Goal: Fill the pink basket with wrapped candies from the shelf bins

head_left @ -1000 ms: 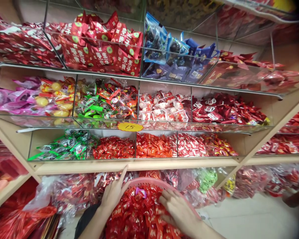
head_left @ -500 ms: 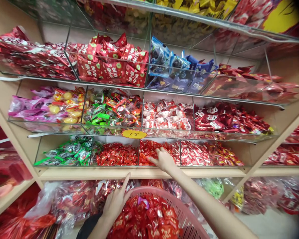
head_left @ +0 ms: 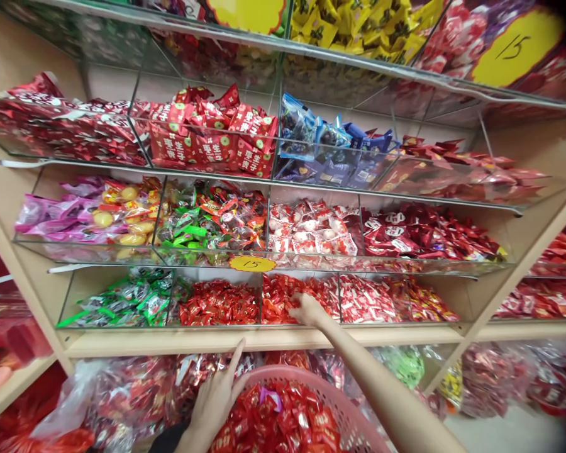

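Note:
My right hand point(head_left: 308, 311) reaches into a bottom-row bin of red wrapped candies point(head_left: 277, 297). Its fingers are bent together against the candies, and their tips are partly hidden, so what they pinch does not show. Below the shelf edge, my left hand point(head_left: 217, 393) is open beside the rim of a pink plastic basket point(head_left: 353, 402), its index finger pointing up and its thumb by the rim. In the basket lies a heap of red-wrapped candies point(head_left: 287, 428) with one purple piece point(head_left: 270, 399) on top.
Wooden shelving point(head_left: 264, 340) with clear-walled bins of candy rises in front. A yellow price tag point(head_left: 252, 263) reading 15 hangs above the bottom row. Under the shelf are bagged sweets point(head_left: 141, 390), with a green bag point(head_left: 403, 365) to the right.
The view has tilted up slightly, so the shelves sit lower in the picture. My right hand's fingers have drawn closer together among the red candies. My left hand stays beside the basket.

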Demonstrator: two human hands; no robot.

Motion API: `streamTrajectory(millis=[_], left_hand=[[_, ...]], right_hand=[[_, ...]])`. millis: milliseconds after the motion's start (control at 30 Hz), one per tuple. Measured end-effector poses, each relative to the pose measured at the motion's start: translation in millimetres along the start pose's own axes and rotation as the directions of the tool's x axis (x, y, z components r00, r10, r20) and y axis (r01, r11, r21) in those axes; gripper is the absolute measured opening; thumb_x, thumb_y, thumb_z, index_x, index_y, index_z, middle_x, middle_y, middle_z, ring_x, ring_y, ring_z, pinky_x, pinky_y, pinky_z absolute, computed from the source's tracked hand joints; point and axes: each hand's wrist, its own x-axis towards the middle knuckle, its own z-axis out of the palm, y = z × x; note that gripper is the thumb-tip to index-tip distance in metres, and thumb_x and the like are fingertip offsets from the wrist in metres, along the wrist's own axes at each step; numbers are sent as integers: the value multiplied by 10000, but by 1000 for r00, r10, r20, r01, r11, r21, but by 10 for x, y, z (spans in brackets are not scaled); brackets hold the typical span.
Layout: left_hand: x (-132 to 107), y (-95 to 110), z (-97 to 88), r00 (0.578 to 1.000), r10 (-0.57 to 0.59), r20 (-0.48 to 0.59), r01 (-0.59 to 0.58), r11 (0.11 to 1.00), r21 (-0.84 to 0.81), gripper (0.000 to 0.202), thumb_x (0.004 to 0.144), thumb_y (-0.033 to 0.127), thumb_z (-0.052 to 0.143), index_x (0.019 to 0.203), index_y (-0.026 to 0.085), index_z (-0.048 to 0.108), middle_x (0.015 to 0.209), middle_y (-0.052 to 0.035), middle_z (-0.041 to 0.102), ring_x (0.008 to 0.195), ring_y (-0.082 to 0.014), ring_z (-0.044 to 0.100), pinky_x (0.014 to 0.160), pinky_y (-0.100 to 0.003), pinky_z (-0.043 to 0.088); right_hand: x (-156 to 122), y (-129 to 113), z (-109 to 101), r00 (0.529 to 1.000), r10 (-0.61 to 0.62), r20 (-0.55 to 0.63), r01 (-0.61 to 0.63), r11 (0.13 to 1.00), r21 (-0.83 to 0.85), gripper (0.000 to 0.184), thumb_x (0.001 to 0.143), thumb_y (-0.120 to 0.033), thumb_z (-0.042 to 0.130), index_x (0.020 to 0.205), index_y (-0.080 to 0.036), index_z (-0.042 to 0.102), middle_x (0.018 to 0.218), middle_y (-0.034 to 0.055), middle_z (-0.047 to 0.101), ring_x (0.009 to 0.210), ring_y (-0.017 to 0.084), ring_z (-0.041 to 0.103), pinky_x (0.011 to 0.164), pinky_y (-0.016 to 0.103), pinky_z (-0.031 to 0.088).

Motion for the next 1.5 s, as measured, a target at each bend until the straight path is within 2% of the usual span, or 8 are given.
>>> streamTrajectory(millis=[300,700,900,1133,1300,1333,1400,1500], left_hand=[[-5,-3,2,1000,-5,-1,5,1000,-6,565,871,449,197,1361,277,-26,751,-44,618,724,-188,601,603,-224,378],[-4,10,-28,1000,-7,23,7,1000,-12,578,866,463,208,1360,283,-32,726,-34,616,685,-172,609,573,-208,362],[-12,20,-33,1000,-16,-1,16,1000,-4,572,866,468,211,1361,291,-14,723,-38,623,700,-189,614,577,-219,367],[-9,-3,1,999,18,-35,-18,1000,8,565,870,460,208,1359,298,-23,709,-33,629,682,-189,616,570,-222,370],[-4,-2,7,999,30,-42,-29,1000,10,571,867,473,194,1358,297,-39,726,-40,637,693,-205,617,568,-233,382],[-6,5,0,999,27,-34,-27,1000,9,578,866,476,196,1360,290,-41,728,-43,638,699,-206,617,581,-238,386],[-8,19,-12,1000,11,-14,-11,1000,12,590,862,487,198,1362,281,-36,728,-52,638,695,-210,617,592,-247,391],[-4,30,-6,1000,3,-14,-3,1000,17,607,855,499,206,1364,268,-31,718,-58,637,690,-214,618,590,-250,391]], right_hand=[[-12,-136,132,995,48,-84,-44,998,54,313,727,-261,511,1026,-176,557,1070,139,545,920,241,566,731,327,404],[119,139,159,977,53,-207,49,887,459,397,760,-388,503,1076,-150,537,1072,106,583,1007,222,525,824,296,408],[72,128,104,979,113,-167,49,673,738,477,714,-455,543,1084,-156,504,1086,115,548,811,218,589,493,260,508],[14,200,-116,972,202,-119,56,293,955,336,749,-426,534,991,-197,491,1031,52,561,816,132,618,611,199,548],[-441,215,-183,990,116,83,-61,-184,981,269,695,-310,642,930,-221,546,865,-4,597,726,86,629,598,132,529],[-579,196,-168,989,73,125,-106,-226,968,281,688,-305,652,936,-223,550,840,-7,600,694,84,628,572,131,527],[-858,135,-98,979,-22,202,-202,-194,960,282,693,-320,646,941,-221,556,813,-9,594,638,78,621,521,131,515],[-1190,19,97,943,-157,292,-301,-37,953,252,699,-340,635,894,-193,574,787,-14,570,581,67,598,463,128,478]])
